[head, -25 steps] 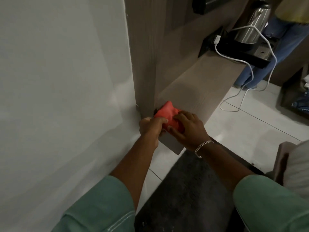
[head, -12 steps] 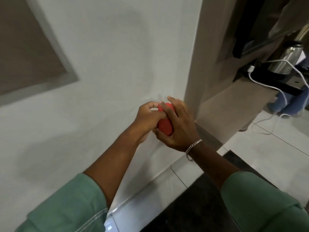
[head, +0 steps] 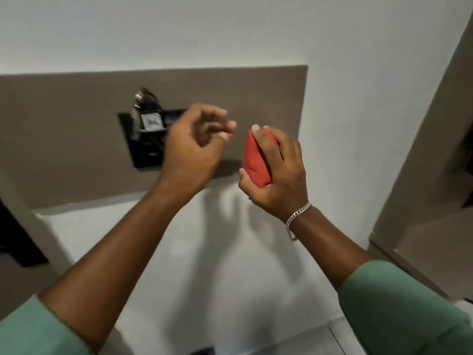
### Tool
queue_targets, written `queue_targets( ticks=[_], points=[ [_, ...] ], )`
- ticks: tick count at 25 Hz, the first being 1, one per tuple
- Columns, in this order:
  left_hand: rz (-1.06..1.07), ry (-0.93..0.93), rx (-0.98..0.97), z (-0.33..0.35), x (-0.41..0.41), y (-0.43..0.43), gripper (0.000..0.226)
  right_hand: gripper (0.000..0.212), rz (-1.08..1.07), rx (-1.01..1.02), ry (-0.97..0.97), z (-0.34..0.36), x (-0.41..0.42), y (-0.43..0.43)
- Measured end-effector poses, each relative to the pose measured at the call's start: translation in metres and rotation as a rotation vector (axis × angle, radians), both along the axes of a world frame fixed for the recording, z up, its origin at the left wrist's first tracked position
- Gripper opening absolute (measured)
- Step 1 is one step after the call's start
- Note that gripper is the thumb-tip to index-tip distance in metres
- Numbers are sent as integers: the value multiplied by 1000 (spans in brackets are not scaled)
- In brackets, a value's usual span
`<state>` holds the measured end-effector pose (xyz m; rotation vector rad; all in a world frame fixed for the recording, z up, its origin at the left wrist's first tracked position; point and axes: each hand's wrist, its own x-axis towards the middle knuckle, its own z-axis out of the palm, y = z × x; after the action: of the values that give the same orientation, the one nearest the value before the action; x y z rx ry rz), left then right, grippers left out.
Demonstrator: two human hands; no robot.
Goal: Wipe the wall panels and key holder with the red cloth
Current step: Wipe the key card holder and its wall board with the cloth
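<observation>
A brown wall panel (head: pixel 76 139) is mounted across a white wall. Set into it is a black key holder (head: pixel 143 147) with keys and a small tag (head: pixel 151 121) sticking out of its top. My right hand (head: pixel 279 172) grips the bunched red cloth (head: pixel 256 160) and holds it against the panel's lower right part. My left hand (head: pixel 194 149) hovers in front of the key holder's right side, fingers loosely curled, holding nothing and hiding part of the holder.
The white wall (head: pixel 230 239) runs above and below the panel. A brown wooden cabinet side (head: pixel 435 155) stands at the right. A dark frame (head: pixel 18 239) shows at the left edge. Pale floor tiles (head: pixel 320 339) lie at the bottom.
My view and both hands rose from the low cabinet corner up the wall to the panel. My left hand let go of the cloth; only my right hand holds it now.
</observation>
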<state>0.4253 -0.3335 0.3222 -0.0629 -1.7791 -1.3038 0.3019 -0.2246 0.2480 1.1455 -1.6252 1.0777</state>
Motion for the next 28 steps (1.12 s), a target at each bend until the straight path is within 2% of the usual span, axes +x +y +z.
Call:
queue_targets(
  ticks=[2, 4, 5, 9, 11, 15, 18, 19, 22, 26, 28],
  points=[
    [319, 202, -268, 20, 42, -37, 19, 71, 13, -106, 47, 21, 22, -32],
    [702, 224, -626, 26, 73, -77, 24, 71, 12, -139, 65, 34, 34, -60],
    [814, 160, -770, 24, 83, -98, 31, 72, 0, -125, 67, 36, 36, -70],
    [995, -215, -1154, -2, 92, -165, 63, 71, -104, 12, 96, 21, 39, -112],
    [1118, -284, -1333, -13, 91, -188, 71, 67, -155, 12, 105, 10, 37, -127],
    [1262, -211, -1399, -17, 80, -199, 75, 61, -156, -43, 197, 3, 14, -129],
    [1291, -148, -1394, -20, 77, -201, 76, 58, -165, -154, 88, 12, 24, -142],
    [1298, -138, -1399, -20, 77, -202, 76, 57, -164, -155, 121, 14, 25, -143],
    [1309, -119, -1412, -19, 76, -202, 76, 51, -136, -24, 397, 15, 1, -128],
    [1324, -108, -1407, -19, 75, -203, 76, 49, -118, -127, 294, 23, 8, -134],
    [1328, -104, -1413, -19, 74, -203, 76, 49, -112, -72, 429, 21, 2, -132]
  ],
)
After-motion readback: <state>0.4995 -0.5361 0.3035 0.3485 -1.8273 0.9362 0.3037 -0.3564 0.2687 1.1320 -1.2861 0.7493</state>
